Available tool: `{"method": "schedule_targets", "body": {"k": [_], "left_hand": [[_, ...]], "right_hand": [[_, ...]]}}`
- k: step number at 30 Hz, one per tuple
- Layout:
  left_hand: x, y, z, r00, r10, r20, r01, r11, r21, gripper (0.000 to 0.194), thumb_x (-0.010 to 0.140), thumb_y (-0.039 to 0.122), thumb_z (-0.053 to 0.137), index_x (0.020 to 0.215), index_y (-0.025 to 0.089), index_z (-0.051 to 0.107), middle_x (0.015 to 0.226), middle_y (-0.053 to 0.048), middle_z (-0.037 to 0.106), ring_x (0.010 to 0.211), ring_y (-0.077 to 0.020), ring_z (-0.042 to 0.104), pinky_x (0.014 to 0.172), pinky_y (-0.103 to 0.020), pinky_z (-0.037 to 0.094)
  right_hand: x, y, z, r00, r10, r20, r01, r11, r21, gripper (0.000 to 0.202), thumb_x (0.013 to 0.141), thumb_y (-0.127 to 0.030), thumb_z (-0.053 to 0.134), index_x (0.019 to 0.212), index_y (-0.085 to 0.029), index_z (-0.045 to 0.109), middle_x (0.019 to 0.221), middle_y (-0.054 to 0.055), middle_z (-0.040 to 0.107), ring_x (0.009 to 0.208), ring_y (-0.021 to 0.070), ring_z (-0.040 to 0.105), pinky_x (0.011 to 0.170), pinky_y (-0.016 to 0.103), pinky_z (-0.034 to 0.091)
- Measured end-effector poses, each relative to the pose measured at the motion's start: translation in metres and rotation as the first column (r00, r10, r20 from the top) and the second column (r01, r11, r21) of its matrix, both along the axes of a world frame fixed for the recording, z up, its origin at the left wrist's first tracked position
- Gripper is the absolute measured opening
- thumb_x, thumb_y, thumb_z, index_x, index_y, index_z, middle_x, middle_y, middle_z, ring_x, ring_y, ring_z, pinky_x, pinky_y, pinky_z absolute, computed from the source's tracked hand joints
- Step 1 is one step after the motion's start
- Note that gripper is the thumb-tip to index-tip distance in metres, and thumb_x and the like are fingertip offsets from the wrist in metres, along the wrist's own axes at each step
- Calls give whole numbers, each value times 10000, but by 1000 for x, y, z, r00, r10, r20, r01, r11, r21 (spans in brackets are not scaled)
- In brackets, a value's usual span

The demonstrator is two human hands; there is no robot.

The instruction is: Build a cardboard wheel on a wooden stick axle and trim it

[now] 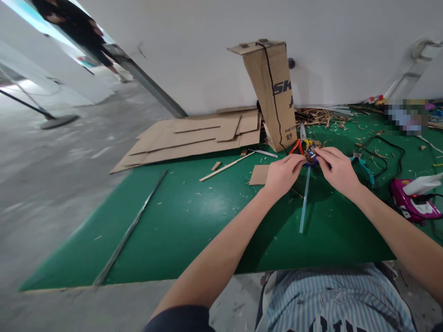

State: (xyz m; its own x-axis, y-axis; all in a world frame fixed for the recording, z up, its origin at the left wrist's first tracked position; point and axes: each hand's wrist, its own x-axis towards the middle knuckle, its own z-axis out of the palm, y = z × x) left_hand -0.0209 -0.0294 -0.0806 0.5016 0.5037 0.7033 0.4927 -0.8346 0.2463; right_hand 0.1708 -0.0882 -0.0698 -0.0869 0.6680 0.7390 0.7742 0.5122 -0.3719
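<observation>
My left hand (284, 174) and my right hand (338, 169) meet over the green table, fingertips pinched together. Between them is a small brown piece (309, 157), mostly covered by the fingers, so its kind is unclear. Something blue (312, 161) shows just beneath it. A translucent stick (304, 203), resembling a glue stick, extends from there towards me. Just beyond my hands lie scissors (303, 132) and red handles (296, 146). A square of cardboard (259, 175) is beside my left hand. Teal-handled pliers (367, 171) rest to the right of my right hand.
A tall cardboard form (272, 97) with a black cord stands behind my hands. Flat cardboard sheets (194, 138) lie at the left. Brown scraps (321, 117) line the wall. A magenta device (411, 200) sits at right. A person (78, 27) stands far left.
</observation>
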Motion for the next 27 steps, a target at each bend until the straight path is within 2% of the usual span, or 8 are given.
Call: {"method": "schedule_targets", "body": {"k": [4, 7, 13, 17, 20, 22, 24, 27], "left_hand": [[0, 1, 0, 998, 37, -51, -39, 998, -49, 193, 990, 238, 500, 1034, 185, 680, 940, -61, 766, 798, -169, 723, 668, -248, 503], [0, -2, 3, 992, 81, -92, -93, 986, -138, 171, 982, 214, 479, 1035, 181, 639, 943, -70, 749, 796, -176, 706, 673, -259, 486], [2, -7, 13, 986, 140, -94, -165, 920, -356, 128, 996, 233, 411, 1025, 191, 528, 920, -77, 699, 750, -193, 665, 668, -293, 455], [3, -7, 15, 969, 180, -172, -237, 880, -413, 173, 1024, 279, 351, 985, 203, 502, 832, -59, 662, 658, -195, 619, 589, -290, 380], [4, -5, 14, 954, 185, -235, -267, 880, -392, 302, 1030, 340, 353, 803, 209, 502, 730, -50, 614, 660, -204, 603, 577, -294, 356], [4, -4, 13, 967, 166, -196, -229, 902, -366, 331, 1016, 369, 411, 749, 201, 512, 760, -56, 621, 709, -199, 613, 607, -293, 389], [4, -4, 11, 986, 129, -106, -157, 931, -331, 246, 989, 365, 486, 845, 187, 574, 873, -67, 656, 791, -189, 637, 662, -285, 440], [4, -5, 9, 997, 68, -20, -71, 956, -285, 162, 972, 306, 527, 1019, 177, 613, 975, -75, 688, 873, -180, 660, 737, -279, 485]], "right_hand": [[0, 0, -1, 1000, 2, 9, -1, 1000, -7, 315, 985, -243, 488, 1193, -185, 718, 1095, 130, 728, 1044, 251, 679, 944, 461, 576], [0, -1, 0, 1000, 6, 16, -6, 1000, -15, 318, 985, -235, 485, 1199, -188, 715, 1100, 129, 728, 1050, 251, 677, 946, 462, 575], [0, -1, 1, 999, -4, 33, 4, 1000, -4, 315, 985, -231, 492, 1182, -139, 720, 1099, 150, 730, 1036, 253, 682, 931, 444, 582], [-1, -1, 3, 1000, 4, 1, -4, 1000, 0, 308, 977, -229, 499, 1162, -131, 725, 1088, 156, 733, 1033, 252, 687, 930, 445, 584], [-1, -1, 4, 994, 6, -113, -10, 999, -39, 283, 967, -247, 521, 1136, -164, 732, 1086, 130, 739, 1016, 235, 696, 909, 433, 596], [-1, 0, 4, 969, 3, -246, -32, 993, -111, 265, 959, -278, 541, 1117, -200, 738, 1095, 101, 741, 996, 221, 706, 846, 404, 620], [1, 3, 2, 926, -5, -378, -71, 980, -187, 261, 949, -319, 559, 1105, -217, 742, 1115, 88, 738, 984, 217, 714, 789, 383, 635], [2, 7, -4, 854, -10, -520, -145, 955, -257, 274, 928, -365, 590, 1105, -227, 747, 1153, 80, 733, 970, 220, 722, 813, 401, 638]]}}
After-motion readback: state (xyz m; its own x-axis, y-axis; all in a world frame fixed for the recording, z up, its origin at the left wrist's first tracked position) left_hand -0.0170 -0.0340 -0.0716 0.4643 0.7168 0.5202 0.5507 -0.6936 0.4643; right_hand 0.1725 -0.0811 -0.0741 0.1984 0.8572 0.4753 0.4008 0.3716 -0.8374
